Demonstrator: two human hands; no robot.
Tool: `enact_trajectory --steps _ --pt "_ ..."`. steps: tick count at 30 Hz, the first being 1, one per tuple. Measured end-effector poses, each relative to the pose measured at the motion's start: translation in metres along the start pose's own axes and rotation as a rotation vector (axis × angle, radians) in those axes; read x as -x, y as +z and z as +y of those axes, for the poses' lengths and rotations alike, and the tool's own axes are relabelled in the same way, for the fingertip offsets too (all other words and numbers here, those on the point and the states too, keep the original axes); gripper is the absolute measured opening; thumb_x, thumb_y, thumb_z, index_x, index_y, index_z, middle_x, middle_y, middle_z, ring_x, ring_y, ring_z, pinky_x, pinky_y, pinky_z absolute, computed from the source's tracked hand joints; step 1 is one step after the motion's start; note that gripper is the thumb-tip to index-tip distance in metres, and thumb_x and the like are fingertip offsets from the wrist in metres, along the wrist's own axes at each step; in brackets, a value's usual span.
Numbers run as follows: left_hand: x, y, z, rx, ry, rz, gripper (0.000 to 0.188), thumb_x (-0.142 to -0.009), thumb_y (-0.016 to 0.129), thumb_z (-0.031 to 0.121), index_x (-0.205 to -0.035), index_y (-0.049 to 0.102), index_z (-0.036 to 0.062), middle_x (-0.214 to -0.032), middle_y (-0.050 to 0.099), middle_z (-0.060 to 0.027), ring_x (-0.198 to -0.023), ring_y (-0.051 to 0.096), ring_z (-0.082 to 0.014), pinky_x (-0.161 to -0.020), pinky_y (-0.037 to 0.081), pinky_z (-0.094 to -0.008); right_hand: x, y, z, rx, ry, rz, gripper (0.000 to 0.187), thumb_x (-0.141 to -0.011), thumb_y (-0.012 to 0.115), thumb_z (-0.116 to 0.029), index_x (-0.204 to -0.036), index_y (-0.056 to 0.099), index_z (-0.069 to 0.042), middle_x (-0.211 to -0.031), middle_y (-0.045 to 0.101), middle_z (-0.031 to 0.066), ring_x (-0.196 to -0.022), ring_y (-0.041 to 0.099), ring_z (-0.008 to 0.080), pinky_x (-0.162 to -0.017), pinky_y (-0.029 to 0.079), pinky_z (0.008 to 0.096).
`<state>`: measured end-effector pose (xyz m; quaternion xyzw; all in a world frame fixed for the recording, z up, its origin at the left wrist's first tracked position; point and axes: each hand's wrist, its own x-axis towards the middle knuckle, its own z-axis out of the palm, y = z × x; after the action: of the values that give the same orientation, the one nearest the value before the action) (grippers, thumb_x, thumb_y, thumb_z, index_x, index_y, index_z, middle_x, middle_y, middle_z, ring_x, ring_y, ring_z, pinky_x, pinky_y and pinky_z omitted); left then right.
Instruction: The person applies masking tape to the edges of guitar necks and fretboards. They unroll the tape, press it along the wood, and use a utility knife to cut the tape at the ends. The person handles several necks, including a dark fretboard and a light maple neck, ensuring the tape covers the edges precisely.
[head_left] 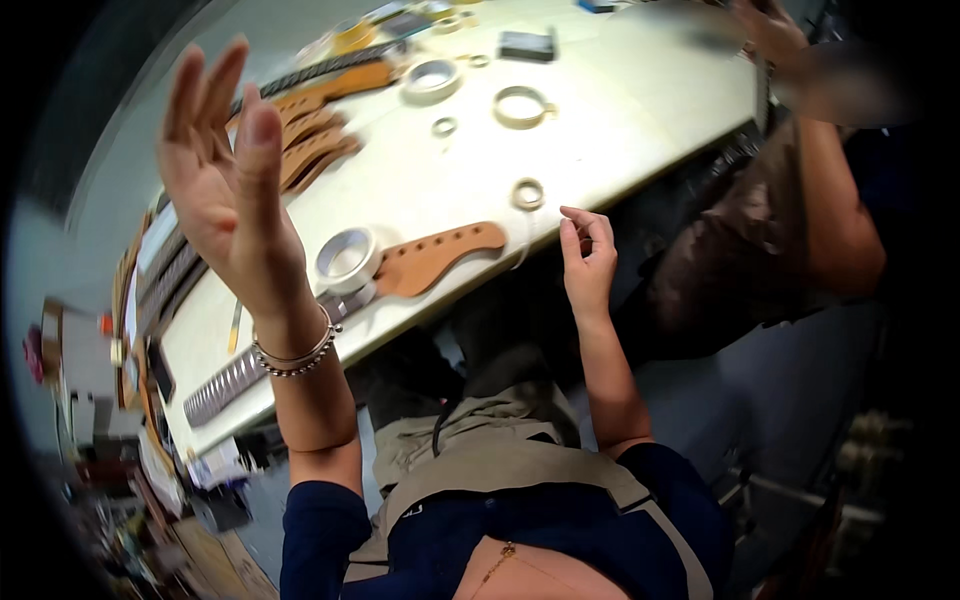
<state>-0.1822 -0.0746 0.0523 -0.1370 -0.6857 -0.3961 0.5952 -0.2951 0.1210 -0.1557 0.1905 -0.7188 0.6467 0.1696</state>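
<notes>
My left hand [230, 180] is raised high above the table's left side, fingers spread and empty, with bracelets at the wrist. Below it lies a guitar neck [430, 262] along the near table edge, its brown headstock pierced by a row of holes. Its fretboard [225, 388] runs to the lower left, partly hidden behind my left forearm. A wide roll of pale tape [348, 258] rests against the neck by the headstock. Just off the table edge is my right hand [590, 258], fingers loosely curved and apart, nothing visible in them. Nearest to it sits a small tape roll [528, 194] with a loose strip hanging down.
Several more guitar necks [320, 150] lie at the far left. Further tape rolls [431, 81], [519, 106] and a dark box [527, 46] are spread over the pale table [640, 130]. Another person's arm [838, 200] is at the right. Cluttered items stand at the left.
</notes>
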Motion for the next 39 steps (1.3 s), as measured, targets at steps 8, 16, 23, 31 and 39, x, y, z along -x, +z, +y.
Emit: enact_trajectory --steps 8,16,23,31,39 --pt "0.133 -0.170 0.000 -1.002 -0.327 -0.011 0.015 -0.089 0.053 0.008 -0.096 0.063 -0.0007 -0.091 0.065 -0.0138 -0.087 0.061 -0.0251 -0.080 0.046 -0.0343 0.002 0.109 -0.096 0.016 -0.734 -0.621 0.010 -0.073 0.063 -0.012 -0.078 0.065 -0.004 -0.078 0.060 0.0102 -0.079 0.055 0.0291 -0.075 0.045 0.0378" --pt "0.157 -0.191 0.026 -1.076 -0.317 -0.583 0.047 -0.077 0.061 0.036 -0.108 0.058 0.0009 -0.095 0.059 -0.0135 -0.089 0.054 -0.0321 -0.079 0.041 -0.0403 0.028 0.160 -0.172 0.679 -0.423 -1.120 0.027 -0.078 0.064 -0.030 -0.075 0.065 -0.003 -0.070 0.063 0.0106 -0.074 0.061 0.0249 -0.076 0.042 0.0362" --pt "0.144 -0.204 0.035 -1.113 -0.302 -0.597 0.050 -0.073 0.066 0.043 -0.108 0.061 0.0071 -0.094 0.060 -0.0097 -0.086 0.056 -0.0294 -0.074 0.042 -0.0388 0.020 0.156 -0.162 -1.015 0.699 -0.705 0.022 -0.092 0.053 -0.020 -0.103 0.049 -0.001 -0.095 0.062 0.0069 -0.096 0.059 0.0159 -0.082 0.047 0.0282" --pt "0.147 -0.201 0.034 -1.140 -0.275 -0.596 0.050 -0.070 0.070 0.050 -0.103 0.064 0.0121 -0.087 0.063 -0.0098 -0.076 0.060 -0.0305 -0.065 0.047 -0.0404 0.020 0.140 -0.139 -0.685 0.095 -0.412 0.030 -0.084 0.056 0.005 -0.113 0.054 -0.003 -0.111 0.061 0.0075 -0.112 0.055 0.0177 -0.104 0.035 0.0347" --pt "0.141 -0.200 0.035 -1.059 -0.303 -0.738 0.054 -0.073 0.073 0.036 -0.109 0.058 -0.0012 -0.094 0.061 -0.0219 -0.083 0.059 -0.0394 -0.074 0.047 -0.0438 0.017 0.140 -0.124 -0.434 -0.433 -0.309 0.026 -0.075 0.058 0.011 -0.097 0.056 -0.002 -0.101 0.062 0.0081 -0.104 0.059 0.0274 -0.105 0.035 0.0448"
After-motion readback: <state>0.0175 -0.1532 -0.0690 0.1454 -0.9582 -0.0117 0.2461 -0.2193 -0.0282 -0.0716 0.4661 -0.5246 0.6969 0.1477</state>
